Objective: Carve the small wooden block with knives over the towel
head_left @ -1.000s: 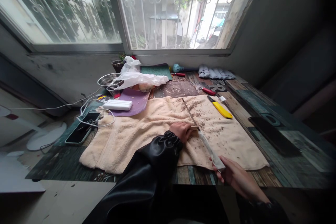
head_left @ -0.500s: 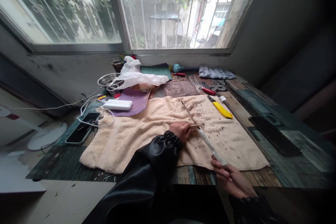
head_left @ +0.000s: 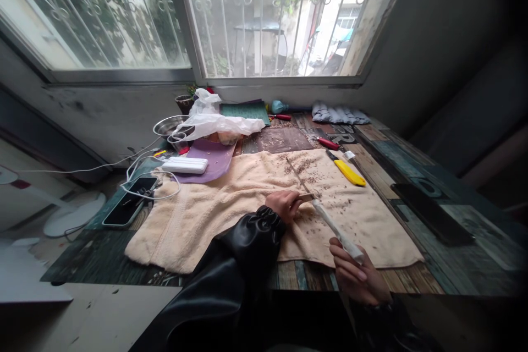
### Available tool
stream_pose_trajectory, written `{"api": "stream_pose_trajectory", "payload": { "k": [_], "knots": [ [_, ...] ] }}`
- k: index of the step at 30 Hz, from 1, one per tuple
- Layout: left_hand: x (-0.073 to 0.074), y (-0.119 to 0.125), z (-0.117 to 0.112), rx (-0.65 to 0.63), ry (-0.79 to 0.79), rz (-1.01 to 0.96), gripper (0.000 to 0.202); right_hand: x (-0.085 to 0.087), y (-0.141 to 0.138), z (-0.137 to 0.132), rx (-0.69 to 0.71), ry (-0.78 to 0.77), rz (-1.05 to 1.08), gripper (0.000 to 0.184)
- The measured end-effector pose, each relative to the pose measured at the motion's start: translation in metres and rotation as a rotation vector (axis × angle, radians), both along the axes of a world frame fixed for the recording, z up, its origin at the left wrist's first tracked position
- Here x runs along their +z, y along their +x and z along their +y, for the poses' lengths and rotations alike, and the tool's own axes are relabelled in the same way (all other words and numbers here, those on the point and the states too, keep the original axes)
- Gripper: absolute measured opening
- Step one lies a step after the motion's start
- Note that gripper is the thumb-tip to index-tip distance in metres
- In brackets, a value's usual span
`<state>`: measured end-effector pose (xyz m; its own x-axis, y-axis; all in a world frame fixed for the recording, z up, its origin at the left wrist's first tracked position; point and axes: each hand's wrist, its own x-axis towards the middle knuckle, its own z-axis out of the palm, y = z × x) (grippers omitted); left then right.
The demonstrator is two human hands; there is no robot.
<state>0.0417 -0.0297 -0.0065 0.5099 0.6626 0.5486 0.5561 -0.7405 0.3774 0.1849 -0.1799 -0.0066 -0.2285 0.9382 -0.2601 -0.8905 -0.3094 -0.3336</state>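
My right hand (head_left: pixel 358 275) is closed around the pale, wrapped-looking handle of a long thin-bladed tool (head_left: pixel 338 234). Its narrow dark blade slants away over the towel toward the upper left; whether it is a knife, saw or file I cannot tell. In my left hand (head_left: pixel 284 204), the fingers pinch a small wooden piece (head_left: pixel 306 197), whose free end meets the tool where blade and handle join. Beneath both lies a beige towel (head_left: pixel 214 209), scattered with brown shavings on its right half. A yellow utility knife (head_left: pixel 348 171) rests on the towel beyond my right hand.
A white power bank (head_left: pixel 185 165) with cables sits on a purple sheet (head_left: pixel 212 157). A phone (head_left: pixel 127 203) lies at left, a dark slab (head_left: pixel 431 214) at right. Farther back are a plastic bag (head_left: pixel 225 124), a steel bowl (head_left: pixel 165 125), a green mat (head_left: pixel 245 112) and red-handled tools (head_left: pixel 328 143).
My right hand has turned and its fingers have shifted on the handle, showing more of the handle's end. The blade has swung slightly right. My left hand stays nearly in place.
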Motion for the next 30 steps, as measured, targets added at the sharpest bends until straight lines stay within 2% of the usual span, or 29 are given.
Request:
{"api": "stream_pose_trajectory", "payload": {
  "k": [5, 8, 13, 18, 21, 25, 27, 30],
  "knots": [
    [-0.001, 0.0, -0.001, 0.002, 0.003, -0.015, 0.026, -0.004, 0.007, 0.002, 0.056, 0.043, 0.107, 0.015],
    [-0.002, 0.001, 0.0, 0.01, 0.005, -0.021, 0.026, 0.0, 0.007, 0.003, 0.023, 0.006, 0.088, 0.014],
    [-0.004, 0.001, 0.002, 0.039, 0.002, -0.027, 0.026, 0.008, -0.001, 0.002, -0.058, -0.038, -0.122, 0.013],
    [-0.004, 0.0, 0.003, 0.063, -0.001, -0.024, 0.027, 0.009, -0.004, 0.003, -0.126, -0.017, -0.374, 0.017],
    [-0.004, 0.0, 0.003, 0.06, 0.001, -0.015, 0.025, 0.012, 0.001, 0.005, -0.232, -0.009, -0.672, 0.015],
    [-0.004, 0.0, 0.002, 0.054, 0.008, -0.001, 0.025, 0.025, 0.011, 0.007, -0.486, 0.024, -1.262, 0.021],
    [-0.006, 0.001, 0.002, 0.054, 0.014, 0.004, 0.024, 0.034, 0.013, 0.007, -0.507, 0.111, -1.56, 0.022],
    [-0.009, 0.002, 0.002, 0.059, 0.044, 0.018, 0.024, 0.046, 0.01, 0.007, -0.442, 0.292, -1.939, 0.022]
  ]
}}
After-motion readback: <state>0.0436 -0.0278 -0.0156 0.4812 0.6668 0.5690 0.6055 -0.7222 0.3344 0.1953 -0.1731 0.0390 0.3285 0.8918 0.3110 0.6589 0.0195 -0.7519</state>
